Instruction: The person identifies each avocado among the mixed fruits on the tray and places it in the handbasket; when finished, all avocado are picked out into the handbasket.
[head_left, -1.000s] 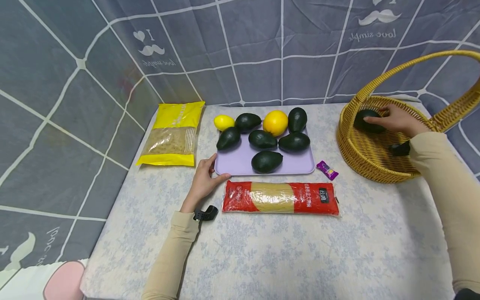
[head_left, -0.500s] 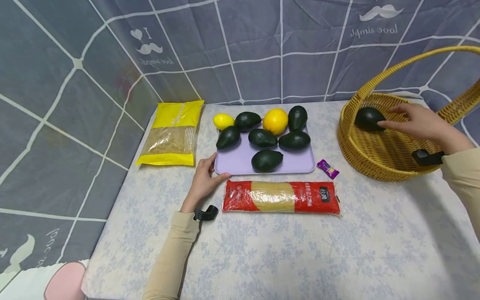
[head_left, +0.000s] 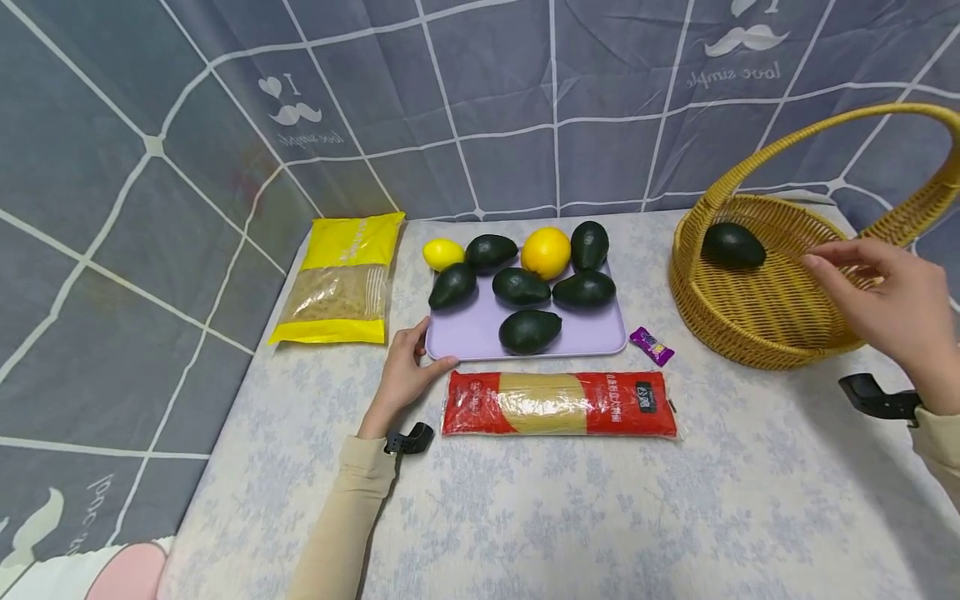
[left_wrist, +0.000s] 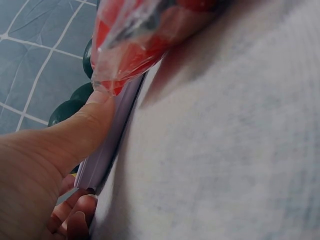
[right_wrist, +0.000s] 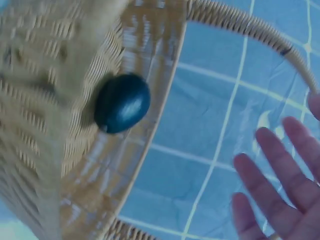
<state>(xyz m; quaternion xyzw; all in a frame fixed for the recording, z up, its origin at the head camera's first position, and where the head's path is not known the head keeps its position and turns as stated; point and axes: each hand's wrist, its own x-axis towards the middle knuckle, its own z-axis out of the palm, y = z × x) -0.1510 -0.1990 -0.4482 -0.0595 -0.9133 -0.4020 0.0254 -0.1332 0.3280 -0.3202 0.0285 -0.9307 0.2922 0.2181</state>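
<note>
My left hand [head_left: 405,371] holds the near left corner of a lilac tray [head_left: 461,333], thumb along the front edge and fingers at the left side. On the tray lie several dark green avocados [head_left: 530,332], an orange [head_left: 546,253] and, at the back left corner, a lemon [head_left: 443,254]. A single avocado [head_left: 733,245] rests in a wicker basket [head_left: 738,350] at the right. My right hand [head_left: 896,304] is over the basket's right side, apart from that avocado and holding nothing. Its fingers look spread in the right wrist view [right_wrist: 280,185].
A red pack of noodles [head_left: 558,404] lies just before the tray. Between tray and basket is a small purple wrapped candy [head_left: 652,346]. A yellow bag [head_left: 341,279] lies at the back left. The basket's tall handle [head_left: 817,129] arches up; a grey curtain [head_left: 510,100] hangs behind.
My right hand has let go of the avocado in the basket and drawn back to the right and nearer to me. The left hand stays at the tray corner.
</note>
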